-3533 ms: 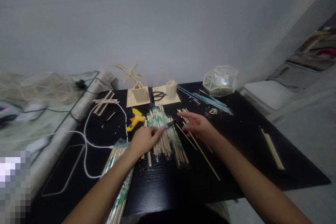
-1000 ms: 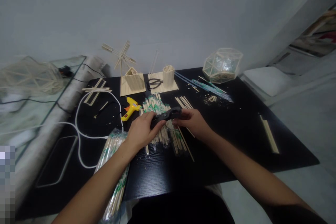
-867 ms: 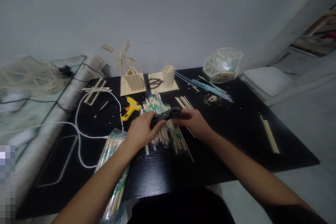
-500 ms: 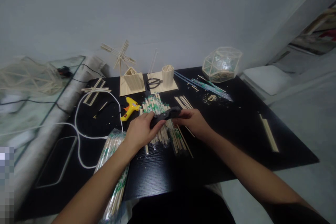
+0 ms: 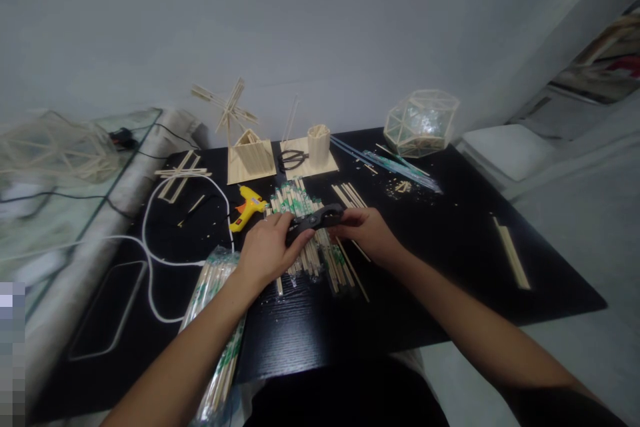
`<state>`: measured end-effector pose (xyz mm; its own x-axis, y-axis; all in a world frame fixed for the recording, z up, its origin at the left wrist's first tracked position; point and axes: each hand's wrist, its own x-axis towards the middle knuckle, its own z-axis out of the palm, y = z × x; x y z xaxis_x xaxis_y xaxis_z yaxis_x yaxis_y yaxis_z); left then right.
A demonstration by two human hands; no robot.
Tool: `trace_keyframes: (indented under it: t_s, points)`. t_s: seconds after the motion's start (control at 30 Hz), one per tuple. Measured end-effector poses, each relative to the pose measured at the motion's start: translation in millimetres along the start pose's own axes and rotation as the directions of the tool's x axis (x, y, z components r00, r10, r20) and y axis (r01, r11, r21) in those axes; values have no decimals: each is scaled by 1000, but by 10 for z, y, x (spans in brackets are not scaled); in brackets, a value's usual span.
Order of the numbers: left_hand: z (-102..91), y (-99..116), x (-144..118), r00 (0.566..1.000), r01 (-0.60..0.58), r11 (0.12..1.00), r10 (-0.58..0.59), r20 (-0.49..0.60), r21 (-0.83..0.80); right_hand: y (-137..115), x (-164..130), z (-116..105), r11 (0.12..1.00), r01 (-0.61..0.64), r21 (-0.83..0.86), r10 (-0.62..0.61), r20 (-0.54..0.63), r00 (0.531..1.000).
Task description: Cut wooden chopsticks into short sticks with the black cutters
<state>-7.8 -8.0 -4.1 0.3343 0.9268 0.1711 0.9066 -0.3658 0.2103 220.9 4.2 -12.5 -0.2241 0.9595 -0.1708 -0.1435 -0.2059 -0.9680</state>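
My left hand (image 5: 267,245) is closed around the handles of a black plier-like cutter (image 5: 316,219), held above the pile of sticks. At the cutter's jaw end, my right hand (image 5: 373,233) has its fingers pinched together; what lies between them is hidden. Below both hands are green-and-clear wrapped wooden chopsticks (image 5: 305,255), heaped on the black table (image 5: 295,340). One bare thin stick (image 5: 354,272) slants out under my right fingers, and I cannot tell if they touch it. Several loose sticks (image 5: 350,195) lie just beyond that hand.
A yellow glue gun (image 5: 246,208) and a looping white cable (image 5: 150,280) are at left, near a packet of chopsticks (image 5: 220,367). Behind stand a stick windmill (image 5: 250,153), a stick cup (image 5: 319,141) and a faceted stick frame (image 5: 423,123). More sticks (image 5: 513,257) lie right.
Both hands and the cutter keep nearly the same place; the cutter appears turned slightly, its jaw end showing more clearly. The view has shifted very slightly.
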Motion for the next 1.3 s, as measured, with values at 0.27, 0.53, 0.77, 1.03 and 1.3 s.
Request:
trace_keyframes:
  t_s: [0.27, 0.53, 0.77, 1.03, 1.3]
  points:
    - [1, 6, 1, 1000, 1, 1000, -1, 15, -23, 13, 12, -4, 999, 27, 24, -28, 28, 999]
    - [1, 7, -2, 1000, 5, 1000, -5, 13, -25, 42, 27, -31, 997, 72, 3, -72, 57, 996]
    - [-28, 51, 4, 995, 58, 998, -57, 85, -17, 36, 14, -26, 998, 62, -23, -61, 39, 997]
    - [26, -43, 52, 968, 249, 855, -218, 121, -454, 72, 55, -65, 999, 42, -13, -42, 26, 999]
    - [174, -224, 111, 918, 362, 617, -366, 153, -698, 101, 277, -277, 962, 139, -234, -169, -111, 979]
